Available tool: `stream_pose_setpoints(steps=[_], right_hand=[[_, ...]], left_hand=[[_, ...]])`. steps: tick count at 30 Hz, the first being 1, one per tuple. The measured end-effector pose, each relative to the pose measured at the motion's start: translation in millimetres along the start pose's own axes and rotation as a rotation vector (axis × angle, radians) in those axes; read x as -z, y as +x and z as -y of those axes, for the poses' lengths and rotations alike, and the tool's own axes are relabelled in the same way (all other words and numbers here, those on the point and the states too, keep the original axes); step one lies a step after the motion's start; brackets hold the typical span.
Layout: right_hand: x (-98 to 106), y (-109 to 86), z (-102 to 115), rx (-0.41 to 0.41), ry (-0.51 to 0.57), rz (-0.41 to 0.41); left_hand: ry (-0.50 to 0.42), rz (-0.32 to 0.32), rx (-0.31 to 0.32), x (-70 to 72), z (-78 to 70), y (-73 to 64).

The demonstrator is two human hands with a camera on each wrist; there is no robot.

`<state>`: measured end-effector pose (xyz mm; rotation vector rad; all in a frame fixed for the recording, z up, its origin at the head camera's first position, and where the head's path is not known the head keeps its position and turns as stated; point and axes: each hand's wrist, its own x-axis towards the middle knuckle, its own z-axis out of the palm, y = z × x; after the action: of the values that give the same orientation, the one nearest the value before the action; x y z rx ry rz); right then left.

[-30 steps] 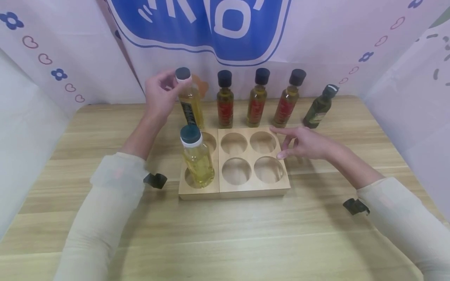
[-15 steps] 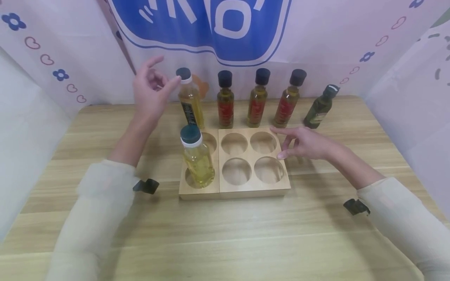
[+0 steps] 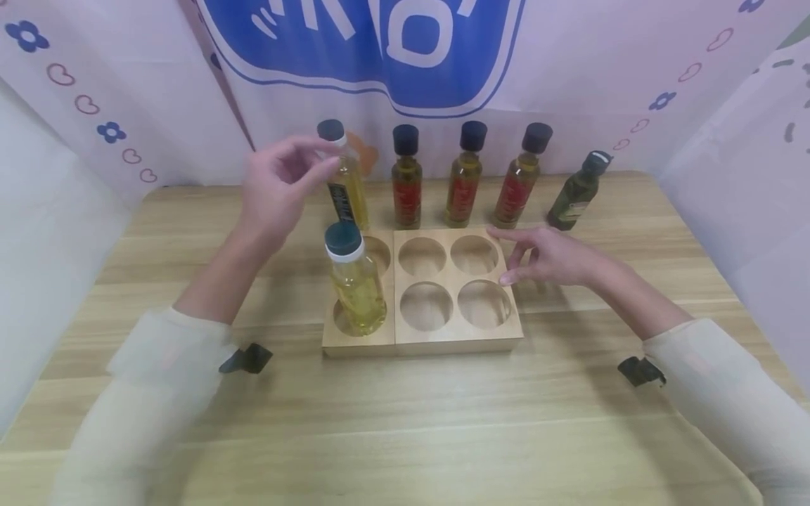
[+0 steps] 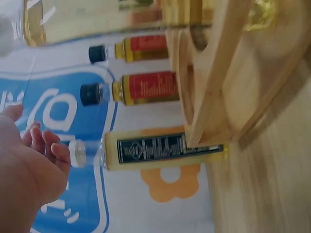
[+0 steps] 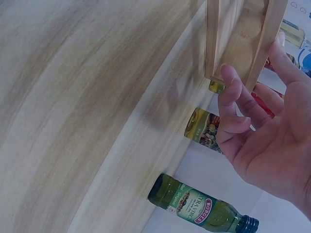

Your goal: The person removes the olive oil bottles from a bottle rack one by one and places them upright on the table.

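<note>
In the head view my left hand hovers with loosely bent fingers in front of the neck of a clear oil bottle at the back left; the left wrist view shows nothing in its grasp, though its fingers overlap the bottle's cap. My right hand rests its straight index finger and thumb on the right edge of a pale wooden bottle rack with several round holes. A clear bottle of yellow oil with a dark green cap stands in the front left hole.
Behind the rack stand three black-capped bottles with red labels: a left one, a middle one and a right one. A green olive oil bottle stands to their right. A printed cloth hangs behind the wooden table.
My left hand has let go of the back left bottle's cap, moved away leftward, then come nearer to me and back right. My right hand and the rack have stayed put.
</note>
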<state>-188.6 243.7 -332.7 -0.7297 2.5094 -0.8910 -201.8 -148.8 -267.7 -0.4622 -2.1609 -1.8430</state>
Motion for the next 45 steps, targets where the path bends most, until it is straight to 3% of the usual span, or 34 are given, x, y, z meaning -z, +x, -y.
stream_pose_setpoints(steps=[5,11,16,20,27,35,45], right_hand=[[1.1,1.1,1.3,0.002,0.003,0.001],[1.2,-0.3,1.4,-0.009,0.012,0.007],[0.9,-0.5,1.5,-0.002,0.017,0.011],[0.6,-0.5,0.8,0.004,0.018,0.006],[-0.4,0.4,-0.1,0.007,0.021,0.006],[-0.3,1.4,-0.2,0.015,0.005,-0.001],[-0.2,1.7,-0.2,0.011,0.01,-0.003]], left_hand=[[0.008,0.115,-0.022,-4.5,-5.6,-14.7],[-0.094,0.205,-0.148,-2.5,-3.9,-27.3],[-0.224,0.425,-0.246,4.4,2.9,-37.9],[-0.279,0.551,-0.26,8.6,4.5,-41.5],[-0.143,0.534,-0.207,11.7,-0.3,-45.7],[-0.081,0.494,-0.166,10.6,-4.2,-51.0],[-0.137,0.485,-0.168,7.8,-4.0,-51.1]])
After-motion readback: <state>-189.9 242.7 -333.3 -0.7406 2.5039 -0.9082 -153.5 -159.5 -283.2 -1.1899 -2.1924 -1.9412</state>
